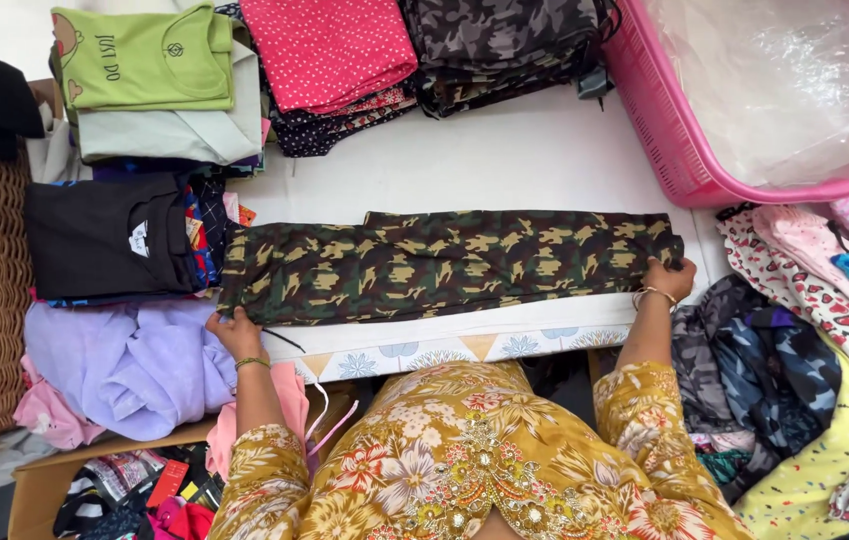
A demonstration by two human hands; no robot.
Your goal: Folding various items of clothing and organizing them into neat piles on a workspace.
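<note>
I am seeing camouflage trousers lying flat across the white tabletop, clothing stacks and a pink basket crowding its edges. My left hand and right hand are each pinching 1 end, grip clamped on the fabric.

The camouflage trousers lay folded lengthwise across the white table. The left hand pinched one end, the right hand gripped the other. Folded stacks lay beyond: a green shirt, a pink dotted cloth. A pink basket stood to the right.
</note>
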